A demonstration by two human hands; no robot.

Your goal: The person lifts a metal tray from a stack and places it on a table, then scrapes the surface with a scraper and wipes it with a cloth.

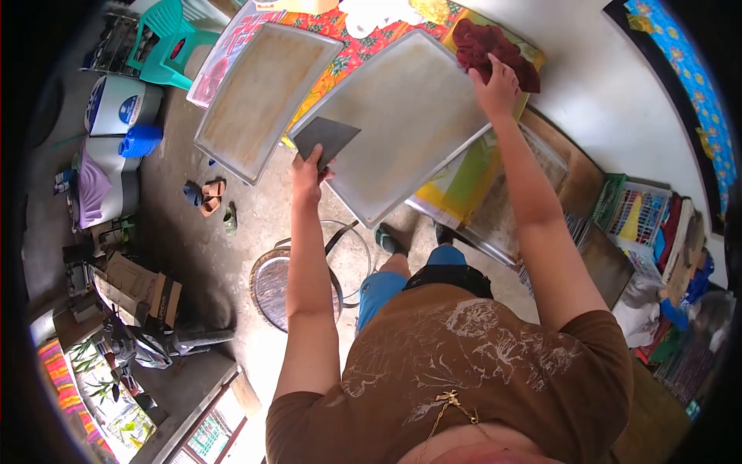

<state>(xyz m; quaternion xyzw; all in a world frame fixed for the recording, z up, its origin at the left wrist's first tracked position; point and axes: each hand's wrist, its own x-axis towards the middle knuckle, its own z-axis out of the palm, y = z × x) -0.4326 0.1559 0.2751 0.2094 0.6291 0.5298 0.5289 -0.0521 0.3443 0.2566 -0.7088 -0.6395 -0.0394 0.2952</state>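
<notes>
My left hand (309,172) grips a flat, dark grey metal scraper plate (331,138), thumb on its upper face. The plate is over the left corner of a large shallow metal tray (402,116) with a dull, stained surface. At the tray's far right corner, my right hand (497,83) has its fingers closed on a crumpled dark red cloth (495,50). A second metal tray (263,97), browner inside, lies to the left, apart from the first.
Under the trays is a table with a red flowered cover (328,27). A round stool (294,288) stands below my left forearm. Another tray (541,158) and a crate (638,209) are at right. Sandals (210,197), a green chair (171,42) and a motorbike (151,340) are at left.
</notes>
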